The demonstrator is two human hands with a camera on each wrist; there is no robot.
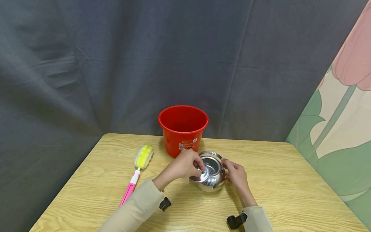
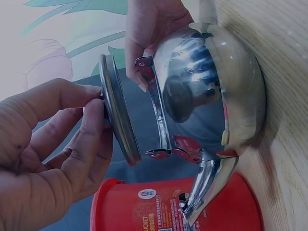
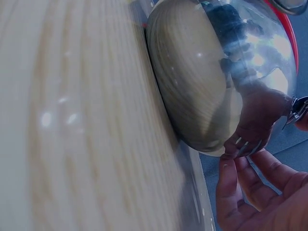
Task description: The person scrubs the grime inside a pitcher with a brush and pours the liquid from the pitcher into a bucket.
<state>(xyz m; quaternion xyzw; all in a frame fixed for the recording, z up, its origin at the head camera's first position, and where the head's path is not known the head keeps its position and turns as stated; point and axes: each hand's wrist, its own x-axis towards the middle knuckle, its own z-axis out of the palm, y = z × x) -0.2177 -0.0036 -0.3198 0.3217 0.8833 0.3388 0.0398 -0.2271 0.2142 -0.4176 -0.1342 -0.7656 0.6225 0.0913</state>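
Observation:
A shiny round metal kettle [image 1: 213, 184] stands on the table, its top opening uncovered and a perforated strainer [image 1: 211, 170] visible inside. My left hand [image 1: 186, 164] pinches the small knob of the round metal lid [image 1: 204, 175]. In the left wrist view the lid [image 2: 119, 110] is tilted on edge in that picture, apart from the kettle's mouth. My right hand [image 1: 237, 175] holds the kettle's right side, its fingertips [image 3: 228, 166] against the body and a digit at the handle bracket [image 3: 298, 108]. The spout [image 2: 204, 185] points toward the bucket.
Just behind the kettle stands a red plastic bucket [image 1: 183, 132]. To the left lies a bottle brush with a yellow-and-white sponge head [image 1: 144, 157] and a pink handle [image 1: 128, 193]. A dark curtain [image 1: 174, 58] hangs beyond the wooden table's [image 1: 269, 174] back edge.

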